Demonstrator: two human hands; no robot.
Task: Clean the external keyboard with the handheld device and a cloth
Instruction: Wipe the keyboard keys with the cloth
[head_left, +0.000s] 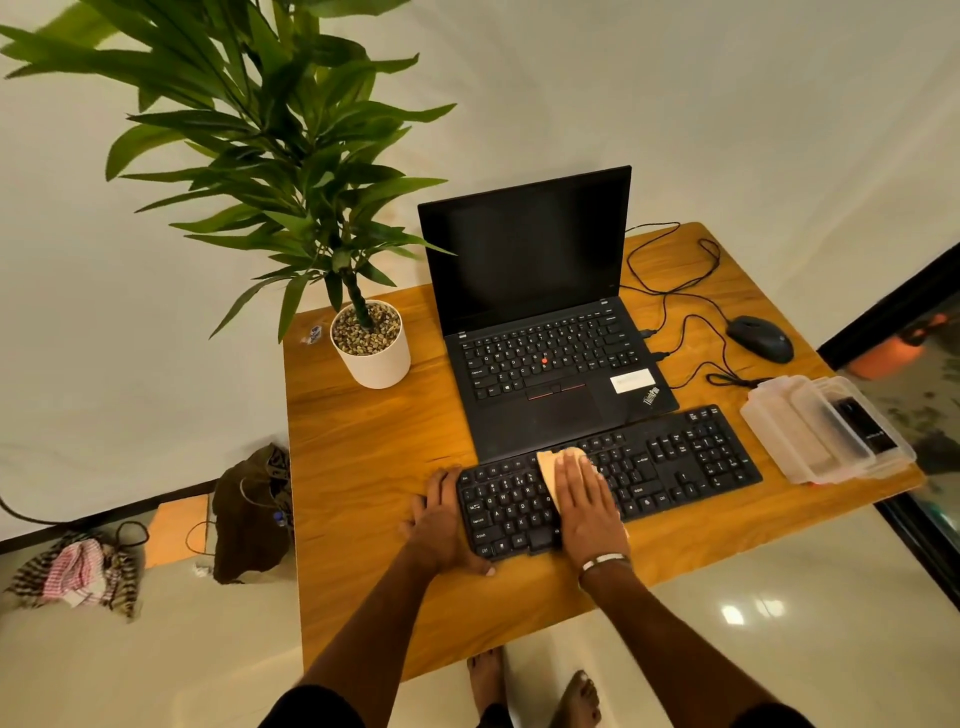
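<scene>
The wooden table (363, 467) holds everything, and the external keyboard (675, 467) lies near its front edge, just in front of the open laptop (540, 332). The keyboard's left end is close to the table's edge, so a hard push could slide it off. The left hand (441, 519) rests at that end with its fingers a bit spread, thumb at the front corner, and I think it is there to stop sliding. The right hand (584, 499) lies flat with its fingers pressed together on the cloth (548, 470), in the middle of the keys. Pressing too hard could pop a key loose or bunch the cloth up. The mouse wire (675, 291) could snag if the keyboard moves far
</scene>
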